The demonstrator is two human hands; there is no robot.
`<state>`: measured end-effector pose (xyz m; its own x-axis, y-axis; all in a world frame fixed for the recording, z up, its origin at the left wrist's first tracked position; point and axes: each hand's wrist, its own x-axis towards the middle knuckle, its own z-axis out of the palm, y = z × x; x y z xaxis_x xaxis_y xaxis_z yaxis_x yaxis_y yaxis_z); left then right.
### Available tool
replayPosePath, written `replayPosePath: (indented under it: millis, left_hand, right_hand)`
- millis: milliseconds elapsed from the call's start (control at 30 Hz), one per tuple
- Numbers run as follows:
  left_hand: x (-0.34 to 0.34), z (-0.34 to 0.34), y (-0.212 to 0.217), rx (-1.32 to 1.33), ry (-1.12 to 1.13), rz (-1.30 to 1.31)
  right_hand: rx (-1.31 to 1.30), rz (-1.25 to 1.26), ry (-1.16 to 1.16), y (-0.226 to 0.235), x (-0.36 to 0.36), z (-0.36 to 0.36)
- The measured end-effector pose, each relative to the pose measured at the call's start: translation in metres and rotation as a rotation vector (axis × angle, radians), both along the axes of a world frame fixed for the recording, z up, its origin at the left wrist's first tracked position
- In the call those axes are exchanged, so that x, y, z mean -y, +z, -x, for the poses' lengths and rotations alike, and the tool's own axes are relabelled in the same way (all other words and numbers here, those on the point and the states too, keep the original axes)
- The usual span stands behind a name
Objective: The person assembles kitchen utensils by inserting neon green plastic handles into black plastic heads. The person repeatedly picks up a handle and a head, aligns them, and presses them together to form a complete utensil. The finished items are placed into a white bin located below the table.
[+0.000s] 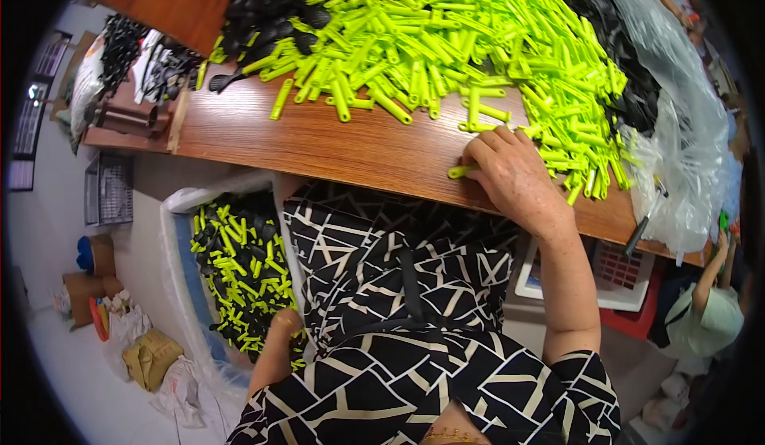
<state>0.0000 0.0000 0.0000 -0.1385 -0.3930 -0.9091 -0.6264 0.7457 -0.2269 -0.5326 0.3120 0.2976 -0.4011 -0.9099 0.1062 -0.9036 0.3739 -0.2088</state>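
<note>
right hand (514, 176) on slim handle (460, 172) — glossy, neon-green plastic

Right hand (514, 176) is resting on the table (319, 138) near its front edge, fingertips touching one handle (462, 172) lying just left of them; the big handle pile (446, 39) is sitting behind and right of the hand, with the plastic bag (677, 126) lying further right at the table end. Left hand (283, 325) is reaching down well left and below, into the bin (179, 230) standing on the floor before the table, among assembled parts (239, 270).
</note>
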Motion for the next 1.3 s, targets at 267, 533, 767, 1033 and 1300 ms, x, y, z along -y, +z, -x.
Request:
replayPosePath:
  millis: [267,533,767,1033,1300]
  left_hand:
    - [0.100,0.247,0.253,-0.996,-0.096,0.455]
    - [0.107,0.351,0.334,-1.075,-0.328,0.259]
    - [0.060,0.510,0.335,-1.601,-0.490,0.065]
    - [0.017,0.704,0.291,-1.600,-0.587,0.462]
    - [0.067,0.684,0.278,-1.967,-0.721,0.317]
  right_hand:
    - [0.137,0.368,0.007,-0.022,0.017,-0.008]
    - [0.909,1.155,-0.335,-0.055,0.002,-0.022]
    - [0.997,1.248,-0.362,-0.046,0.003,-0.017]
    - [1.010,1.317,-0.416,-0.052,0.009,-0.013]
    - [1.200,1.235,-0.440,-0.044,0.006,-0.009]
